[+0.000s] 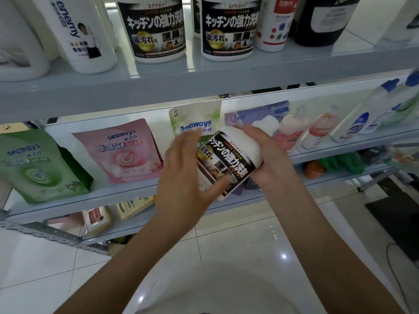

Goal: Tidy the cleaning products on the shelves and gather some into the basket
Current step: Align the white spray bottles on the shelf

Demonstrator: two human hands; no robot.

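The right hand (269, 159) is wrapped around a tilted kitchen degreaser bottle (229, 162) in front of the middle shelf (127, 196), while the blurry left hand (188, 177) sits spread against its label, so a loose handover could probably drop it on the tiled floor (226, 241).

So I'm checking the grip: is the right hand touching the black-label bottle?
Touching. The head view shows the right hand wrapped around the upper part of the black-label bottle, fingers pressed against its white shoulder near the cap.

We see bright, even lighting, glare spots on the floor (283, 256), motion-blurred left hand (181, 175), and edges bent by wide-angle distortion.
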